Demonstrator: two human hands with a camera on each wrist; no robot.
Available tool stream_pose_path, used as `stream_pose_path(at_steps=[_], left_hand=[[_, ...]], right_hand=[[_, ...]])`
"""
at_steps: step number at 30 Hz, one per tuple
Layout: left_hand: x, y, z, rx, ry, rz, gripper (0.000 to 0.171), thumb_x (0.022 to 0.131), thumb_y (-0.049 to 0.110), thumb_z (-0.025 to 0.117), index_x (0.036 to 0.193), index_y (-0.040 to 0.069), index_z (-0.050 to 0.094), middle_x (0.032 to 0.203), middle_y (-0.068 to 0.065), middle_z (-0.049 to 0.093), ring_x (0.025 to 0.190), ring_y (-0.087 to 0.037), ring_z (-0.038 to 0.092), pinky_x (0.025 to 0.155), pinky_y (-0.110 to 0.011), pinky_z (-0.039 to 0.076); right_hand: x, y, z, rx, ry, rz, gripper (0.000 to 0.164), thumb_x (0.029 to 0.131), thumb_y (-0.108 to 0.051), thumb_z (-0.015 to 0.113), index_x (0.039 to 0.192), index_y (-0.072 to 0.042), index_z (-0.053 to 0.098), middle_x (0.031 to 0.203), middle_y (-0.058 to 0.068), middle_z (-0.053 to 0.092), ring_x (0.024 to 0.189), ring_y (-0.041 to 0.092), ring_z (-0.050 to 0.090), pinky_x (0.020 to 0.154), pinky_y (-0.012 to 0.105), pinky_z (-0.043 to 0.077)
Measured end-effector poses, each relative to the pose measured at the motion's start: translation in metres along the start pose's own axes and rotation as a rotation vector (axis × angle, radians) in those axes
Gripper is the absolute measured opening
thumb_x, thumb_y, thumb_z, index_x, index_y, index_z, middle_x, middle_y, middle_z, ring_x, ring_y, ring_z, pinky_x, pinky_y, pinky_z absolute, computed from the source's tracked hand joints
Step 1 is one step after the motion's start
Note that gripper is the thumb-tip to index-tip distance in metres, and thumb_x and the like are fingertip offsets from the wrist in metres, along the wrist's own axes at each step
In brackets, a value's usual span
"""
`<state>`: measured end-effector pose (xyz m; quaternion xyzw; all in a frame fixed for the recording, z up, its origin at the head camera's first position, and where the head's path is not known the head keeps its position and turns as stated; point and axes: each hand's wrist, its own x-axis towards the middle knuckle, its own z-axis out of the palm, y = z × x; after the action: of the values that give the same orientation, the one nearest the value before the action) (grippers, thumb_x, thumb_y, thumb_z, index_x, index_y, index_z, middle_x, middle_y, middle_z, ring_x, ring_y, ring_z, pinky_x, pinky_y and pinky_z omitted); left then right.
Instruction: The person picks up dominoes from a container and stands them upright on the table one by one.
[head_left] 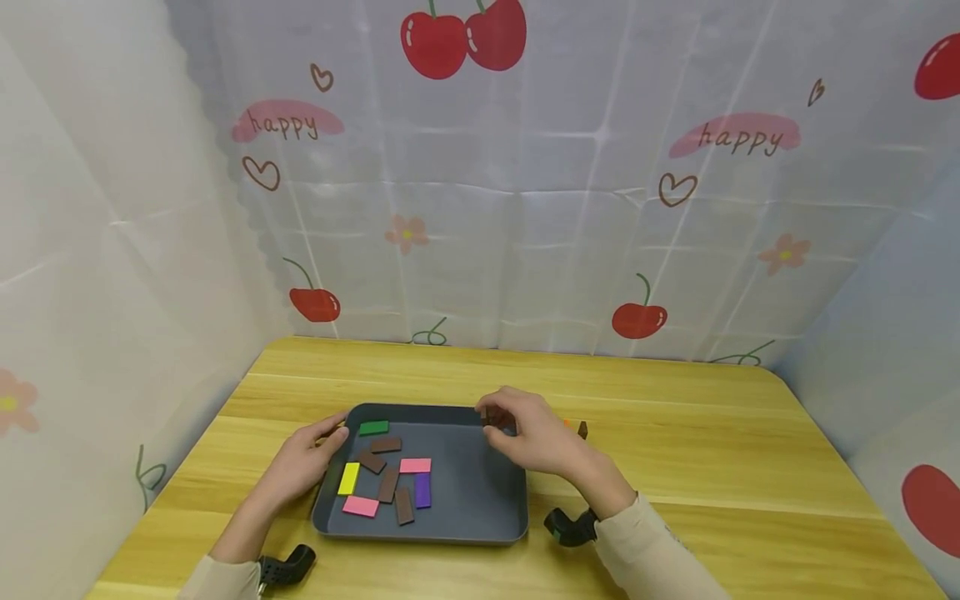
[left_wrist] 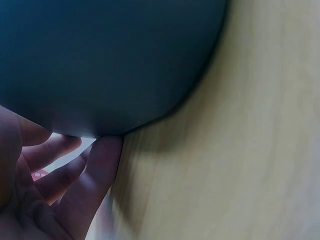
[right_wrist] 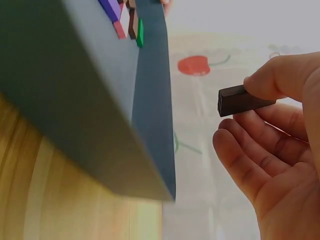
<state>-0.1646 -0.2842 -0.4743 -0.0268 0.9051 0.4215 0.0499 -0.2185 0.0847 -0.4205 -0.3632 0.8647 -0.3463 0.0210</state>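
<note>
A dark grey tray (head_left: 480,500) stands on the table with several flat domino-like blocks lying in its left half. Among them are a green block (head_left: 374,427), a yellow block (head_left: 348,479), a purple block (head_left: 423,490), a pink block (head_left: 361,506) and a brown block (head_left: 404,506). My left hand (head_left: 300,460) grips the tray's left side, thumb at the rim and fingers against the outer wall. Over the tray's far right corner, my right hand (head_left: 534,432) pinches a dark brown block (right_wrist: 242,101) between thumb and fingers, apart from the tray.
Right of the tray, partly behind my right hand, are another brown block (head_left: 582,430) and a bit of something orange (head_left: 567,423). Cherry-printed curtains (head_left: 517,233) enclose the wooden table (head_left: 697,442) at the back and sides. Black wrist devices (head_left: 572,528) sit near both sleeves.
</note>
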Motion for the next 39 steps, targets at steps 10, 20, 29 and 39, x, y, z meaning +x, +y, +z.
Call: stream_pose_path(at_steps=[10,20,29,39], left_hand=[[0.001,0.0,0.001,-0.006,-0.004,-0.01,0.055,0.112,0.036,0.043,0.16,0.01,0.039,0.159,-0.023,0.045,0.149,-0.046,0.037,0.119,-0.065,0.033],[0.0,0.002,0.001,-0.013,-0.012,-0.028,0.055,0.112,0.035,0.043,0.16,0.01,0.039,0.159,-0.022,0.045,0.15,-0.045,0.036,0.121,-0.064,0.031],[-0.001,0.003,0.001,-0.037,-0.011,-0.017,0.054,0.112,0.034,0.043,0.16,0.009,0.039,0.158,-0.021,0.047,0.149,-0.044,0.038,0.12,-0.063,0.033],[-0.001,0.003,0.0,-0.044,-0.018,-0.024,0.055,0.112,0.034,0.042,0.16,0.009,0.038,0.16,-0.022,0.043,0.151,-0.044,0.035,0.122,-0.063,0.031]], right_hand=[[-0.037,0.023,-0.016,0.001,0.09,0.024,0.027,0.096,-0.01,0.071,0.123,-0.011,0.069,0.105,-0.005,0.066,0.092,0.008,0.064,0.084,0.035,0.061],[-0.067,0.043,-0.039,0.04,0.214,0.031,0.028,0.095,-0.005,0.072,0.122,-0.012,0.069,0.097,-0.004,0.066,0.085,0.006,0.066,0.071,0.026,0.058],[-0.086,0.067,-0.059,0.024,0.287,0.163,0.027,0.097,-0.005,0.07,0.124,-0.005,0.069,0.104,0.001,0.069,0.092,0.011,0.066,0.082,0.028,0.059],[-0.099,0.096,-0.064,-0.013,0.279,0.329,0.029,0.097,-0.007,0.07,0.125,-0.003,0.069,0.104,0.003,0.07,0.094,0.015,0.065,0.082,0.027,0.059]])
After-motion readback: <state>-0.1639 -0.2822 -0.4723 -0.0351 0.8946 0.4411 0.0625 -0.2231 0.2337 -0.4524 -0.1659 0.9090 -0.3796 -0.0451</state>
